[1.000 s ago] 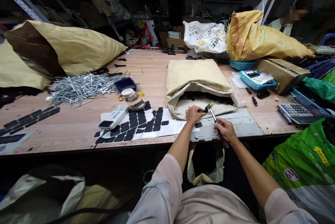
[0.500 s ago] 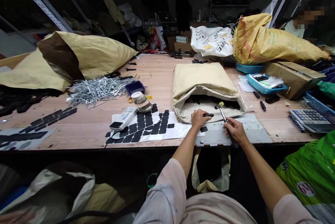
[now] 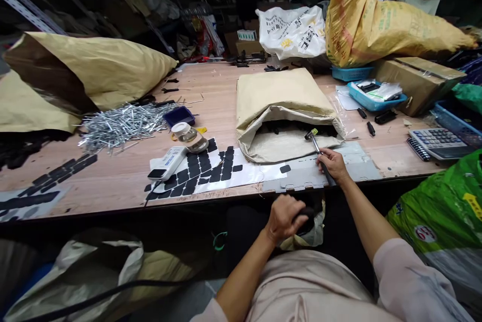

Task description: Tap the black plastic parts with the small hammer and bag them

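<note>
My right hand [image 3: 333, 165] is closed around the dark handle of a small hammer [image 3: 315, 145]. The hammer's head, yellow at one end, is raised before the mouth of a beige sack [image 3: 278, 88] lying on the table, with black pieces inside. My left hand [image 3: 286, 217] is below the table's front edge, fingers curled with a small black part [image 3: 308, 211] at their tips, blurry against the dark. Beneath it, an open bag [image 3: 318, 226] hangs by my lap, partly hidden by the hand. A grey board [image 3: 339, 171] lies under the hammer, beside a loose black pad [image 3: 285, 169].
To the left are sheets of black pads [image 3: 205, 174], a white handheld device [image 3: 167, 164], a glass jar [image 3: 192, 138], a blue tray [image 3: 178, 117] and heaped metal rods [image 3: 120, 126]. A calculator [image 3: 439, 143], blue basket [image 3: 376, 101] and green sack [image 3: 444, 211] sit right.
My left hand has drawn back from the board at the sack's mouth to below the table edge. The right hand still grips the hammer over the board. The view has tilted downward.
</note>
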`<action>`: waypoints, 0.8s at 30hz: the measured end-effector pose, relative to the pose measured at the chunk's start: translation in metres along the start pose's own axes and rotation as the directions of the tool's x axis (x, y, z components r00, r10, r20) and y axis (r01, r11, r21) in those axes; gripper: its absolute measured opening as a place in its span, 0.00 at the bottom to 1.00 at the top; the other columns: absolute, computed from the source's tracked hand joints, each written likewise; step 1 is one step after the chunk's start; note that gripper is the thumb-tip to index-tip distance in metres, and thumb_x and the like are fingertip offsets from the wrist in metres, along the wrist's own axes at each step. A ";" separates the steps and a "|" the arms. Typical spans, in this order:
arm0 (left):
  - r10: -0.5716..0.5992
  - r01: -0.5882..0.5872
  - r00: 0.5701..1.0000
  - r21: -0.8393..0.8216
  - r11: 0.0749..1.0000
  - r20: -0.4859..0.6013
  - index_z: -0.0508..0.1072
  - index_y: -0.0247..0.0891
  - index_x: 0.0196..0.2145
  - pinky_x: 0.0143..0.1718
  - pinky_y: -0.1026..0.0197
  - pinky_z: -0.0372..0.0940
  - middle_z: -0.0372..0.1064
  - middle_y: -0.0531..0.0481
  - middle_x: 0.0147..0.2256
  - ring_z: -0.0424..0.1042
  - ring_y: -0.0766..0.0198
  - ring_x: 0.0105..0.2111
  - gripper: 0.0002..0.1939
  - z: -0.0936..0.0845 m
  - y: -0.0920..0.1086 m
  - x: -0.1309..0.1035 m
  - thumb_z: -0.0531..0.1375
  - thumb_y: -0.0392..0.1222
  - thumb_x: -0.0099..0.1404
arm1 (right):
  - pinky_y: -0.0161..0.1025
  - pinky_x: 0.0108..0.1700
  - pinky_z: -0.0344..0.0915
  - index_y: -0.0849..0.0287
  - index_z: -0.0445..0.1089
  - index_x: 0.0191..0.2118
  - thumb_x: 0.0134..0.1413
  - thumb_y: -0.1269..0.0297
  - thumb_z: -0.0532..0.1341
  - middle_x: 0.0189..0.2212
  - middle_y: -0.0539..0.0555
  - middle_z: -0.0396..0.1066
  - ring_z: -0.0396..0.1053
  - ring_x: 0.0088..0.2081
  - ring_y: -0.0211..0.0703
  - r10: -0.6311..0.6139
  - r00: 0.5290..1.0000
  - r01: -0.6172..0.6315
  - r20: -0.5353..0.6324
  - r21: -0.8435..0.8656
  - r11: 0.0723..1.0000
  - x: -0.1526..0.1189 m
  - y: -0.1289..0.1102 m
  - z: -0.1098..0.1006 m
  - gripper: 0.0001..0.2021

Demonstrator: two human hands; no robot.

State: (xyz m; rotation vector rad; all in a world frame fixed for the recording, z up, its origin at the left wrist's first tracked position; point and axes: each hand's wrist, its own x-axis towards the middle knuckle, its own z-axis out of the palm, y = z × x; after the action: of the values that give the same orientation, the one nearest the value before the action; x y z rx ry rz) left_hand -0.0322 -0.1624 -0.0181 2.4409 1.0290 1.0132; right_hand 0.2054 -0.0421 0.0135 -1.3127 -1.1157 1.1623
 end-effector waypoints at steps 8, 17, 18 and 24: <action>-0.636 0.480 0.607 0.418 0.772 0.477 0.74 0.42 0.55 0.49 0.54 0.67 0.70 0.40 0.51 0.73 0.51 0.49 0.23 0.029 0.014 -0.032 0.65 0.45 0.63 | 0.31 0.15 0.60 0.64 0.73 0.47 0.45 0.55 0.67 0.22 0.47 0.71 0.64 0.17 0.34 -0.039 0.999 0.039 -0.002 0.012 0.999 -0.002 0.005 0.000 0.24; -0.665 0.668 0.744 -0.081 0.739 0.072 0.80 0.39 0.41 0.34 0.62 0.63 0.77 0.49 0.32 0.73 0.62 0.32 0.25 -0.036 -0.028 0.138 0.53 0.61 0.71 | 0.33 0.17 0.62 0.64 0.73 0.49 0.47 0.54 0.66 0.21 0.46 0.71 0.64 0.16 0.35 -0.047 0.998 0.047 0.036 0.014 0.999 0.001 0.012 0.002 0.25; -0.738 0.739 0.671 -0.016 0.674 -0.074 0.79 0.39 0.41 0.36 0.61 0.63 0.78 0.47 0.35 0.74 0.60 0.35 0.24 -0.039 -0.046 0.161 0.53 0.60 0.71 | 0.33 0.17 0.62 0.64 0.72 0.49 0.47 0.54 0.66 0.21 0.46 0.71 0.64 0.16 0.35 -0.044 0.998 0.044 0.036 0.015 0.999 0.002 0.012 0.002 0.25; -0.847 0.898 0.434 0.230 0.376 -0.308 0.78 0.37 0.43 0.44 0.54 0.66 0.77 0.35 0.47 0.75 0.47 0.48 0.19 -0.041 -0.131 0.236 0.63 0.55 0.64 | 0.32 0.15 0.59 0.63 0.72 0.47 0.46 0.53 0.66 0.22 0.47 0.71 0.64 0.16 0.35 -0.015 1.000 0.014 0.011 0.033 0.999 0.003 0.006 0.002 0.25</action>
State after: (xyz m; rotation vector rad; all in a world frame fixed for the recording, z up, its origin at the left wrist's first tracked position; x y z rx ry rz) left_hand -0.0107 0.0988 0.0597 1.5018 2.3822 0.5944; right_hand 0.2035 -0.0389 0.0070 -1.2722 -1.1078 1.1740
